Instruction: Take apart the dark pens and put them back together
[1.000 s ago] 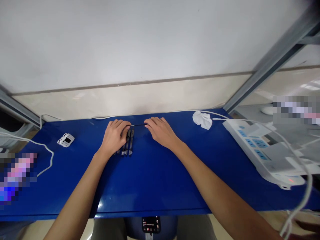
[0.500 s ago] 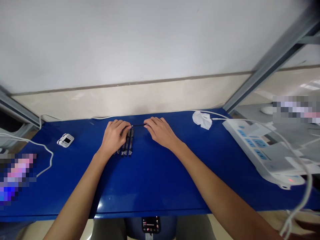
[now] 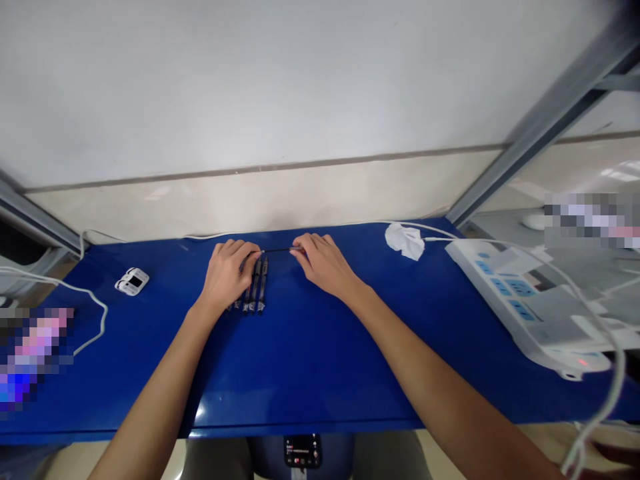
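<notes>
Head cam: left hand [image 3: 226,273] and right hand [image 3: 324,263] pinch the thin black pen [image 3: 278,250] by its ends (light, stiff, probably slippery).

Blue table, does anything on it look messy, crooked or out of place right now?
Mostly tidy. The pens lie in a neat row by the left hand, and both hands pinch one thin pen held crosswise above them, right hand at its other end. Only a crumpled white tissue and loose white cables look untidy.
</notes>
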{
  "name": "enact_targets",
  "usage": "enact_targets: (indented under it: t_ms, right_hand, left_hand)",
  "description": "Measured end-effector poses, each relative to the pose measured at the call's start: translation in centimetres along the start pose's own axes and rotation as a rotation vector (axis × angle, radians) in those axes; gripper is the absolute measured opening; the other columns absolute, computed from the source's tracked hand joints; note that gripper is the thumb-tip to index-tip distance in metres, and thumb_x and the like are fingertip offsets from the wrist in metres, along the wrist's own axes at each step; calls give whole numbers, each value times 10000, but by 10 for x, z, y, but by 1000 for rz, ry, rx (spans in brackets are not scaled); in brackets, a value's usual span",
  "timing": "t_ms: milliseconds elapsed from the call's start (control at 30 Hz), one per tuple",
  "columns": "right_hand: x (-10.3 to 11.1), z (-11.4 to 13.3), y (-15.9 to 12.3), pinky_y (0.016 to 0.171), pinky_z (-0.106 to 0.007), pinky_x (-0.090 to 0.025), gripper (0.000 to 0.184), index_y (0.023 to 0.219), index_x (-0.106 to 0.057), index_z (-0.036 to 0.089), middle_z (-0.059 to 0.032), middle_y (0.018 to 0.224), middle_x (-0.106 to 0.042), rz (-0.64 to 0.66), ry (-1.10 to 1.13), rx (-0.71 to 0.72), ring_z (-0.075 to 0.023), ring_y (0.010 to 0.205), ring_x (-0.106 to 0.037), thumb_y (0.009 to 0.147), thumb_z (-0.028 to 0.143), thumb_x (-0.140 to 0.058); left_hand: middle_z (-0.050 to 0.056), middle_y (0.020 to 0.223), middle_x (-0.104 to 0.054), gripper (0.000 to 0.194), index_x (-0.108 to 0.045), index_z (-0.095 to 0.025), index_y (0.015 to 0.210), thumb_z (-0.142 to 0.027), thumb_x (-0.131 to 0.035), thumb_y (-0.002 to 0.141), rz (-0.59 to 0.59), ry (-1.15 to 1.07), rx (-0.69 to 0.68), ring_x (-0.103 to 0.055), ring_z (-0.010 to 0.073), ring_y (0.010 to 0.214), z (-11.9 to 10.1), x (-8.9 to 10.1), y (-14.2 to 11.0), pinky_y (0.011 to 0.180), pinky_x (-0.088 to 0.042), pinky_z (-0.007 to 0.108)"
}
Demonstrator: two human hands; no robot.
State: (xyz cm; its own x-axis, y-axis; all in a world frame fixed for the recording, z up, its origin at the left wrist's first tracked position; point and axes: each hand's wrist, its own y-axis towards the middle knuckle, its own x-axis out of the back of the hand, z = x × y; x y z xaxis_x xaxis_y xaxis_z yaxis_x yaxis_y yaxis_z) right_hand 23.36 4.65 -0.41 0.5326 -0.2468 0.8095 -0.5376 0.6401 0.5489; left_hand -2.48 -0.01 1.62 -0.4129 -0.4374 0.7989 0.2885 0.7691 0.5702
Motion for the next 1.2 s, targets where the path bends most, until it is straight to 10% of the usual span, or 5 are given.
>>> enact_targets:
  t_ms: [1200]
  right_hand:
    - [1,25,-5,895,-388,-534,220,1260,-528,223,-114,1203,-643,169,323,-14,-237,1018,-666,1144,298,-357]
  left_hand:
    - [32,1092,-825,185,-750,-273,1157,-364,-659,1025,-25,-163,-111,-747,214,977,-6,-19,-6,970,-467,446]
